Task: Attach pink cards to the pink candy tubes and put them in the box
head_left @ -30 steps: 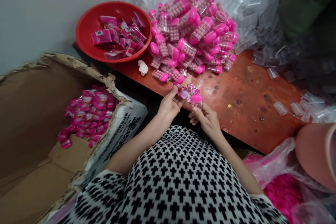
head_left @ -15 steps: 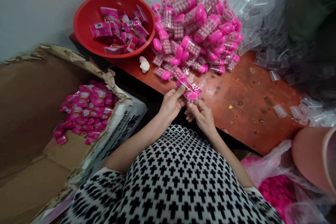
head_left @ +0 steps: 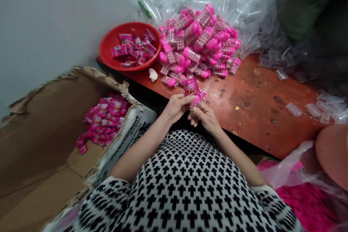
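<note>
Near the table's front edge, my left hand (head_left: 176,108) pinches a printed pink wrapper (head_left: 191,85) between thumb and fingers. Just below it, the fingers of my right hand (head_left: 206,116) are closed on a small clear candy tube (head_left: 194,104) with a pink cap, filled with pink balls. The wrapper stands up against the capped end; whether the cap is inside it I cannot tell. A second bit of pink wrapper (head_left: 202,95) shows just behind. Beyond my hands lies a heap of similar filled tubes (head_left: 191,55).
A red bowl (head_left: 106,56) of pink wrappers stands at the back left of the table (head_left: 255,116). Pink wrapped packs (head_left: 107,117) lie in a torn cardboard box (head_left: 49,116). Clear empty tubes (head_left: 293,110) are at right, above a bag of pink pieces (head_left: 304,199).
The wrapper has turned upright, its printed front now facing me. Both hands stay close together on the wrapper and tube. The whole view has shifted, with the bowl and box further right.
</note>
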